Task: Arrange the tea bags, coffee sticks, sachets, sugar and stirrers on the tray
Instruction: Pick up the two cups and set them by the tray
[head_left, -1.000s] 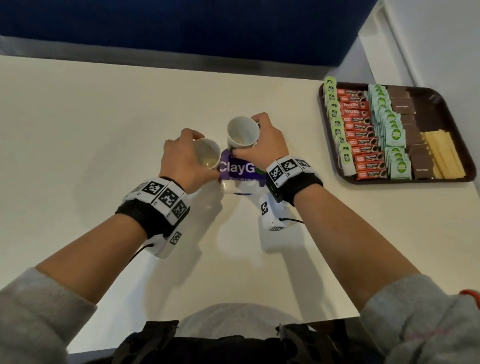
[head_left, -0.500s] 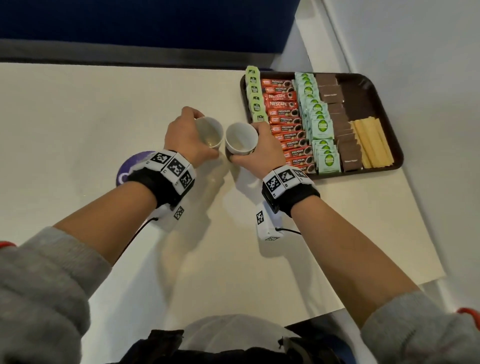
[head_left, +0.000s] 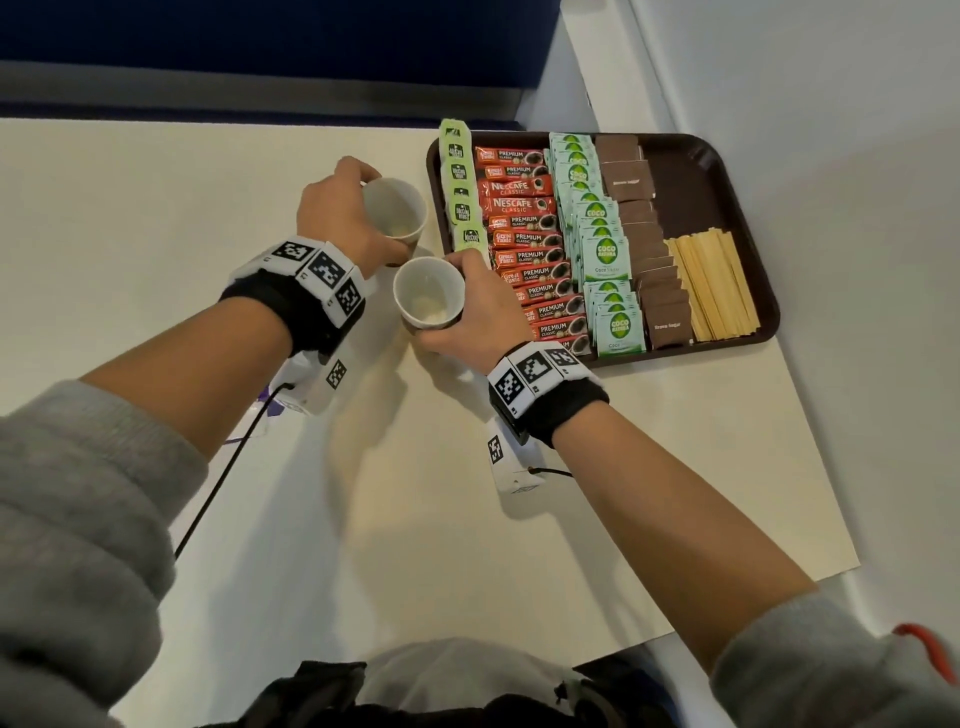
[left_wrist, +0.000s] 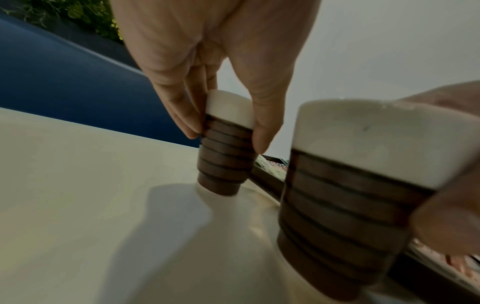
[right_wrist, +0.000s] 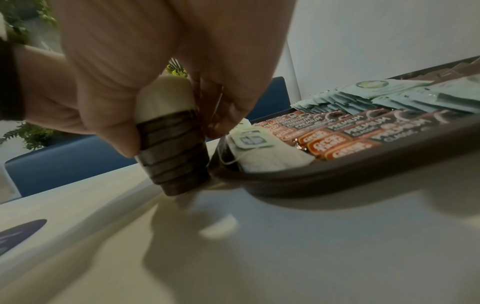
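Note:
A dark brown tray (head_left: 727, 156) at the table's far right holds rows of green-tagged tea bags (head_left: 460, 192), red coffee sticks (head_left: 524, 234), green sachets (head_left: 605, 254), brown sugar packets (head_left: 631, 176) and wooden stirrers (head_left: 711, 286). My left hand (head_left: 343, 218) grips a small cup (head_left: 393, 213) with a white rim and ribbed brown body, just left of the tray. My right hand (head_left: 478, 312) grips a matching cup (head_left: 428, 299) nearer to me, at the tray's front-left corner. Both cups (left_wrist: 226, 160) (right_wrist: 176, 164) are low over the table; contact is unclear.
A purple round label (right_wrist: 20, 228) lies on the cream table, mostly hidden under my left wrist. A blue partition (head_left: 260, 41) runs along the back. A white wall (head_left: 831, 104) stands right of the tray, near the table's right edge.
Both hands have carried their cups to the right, from over the purple label to the tray's left edge. The left cup now sits farther back than the right one.

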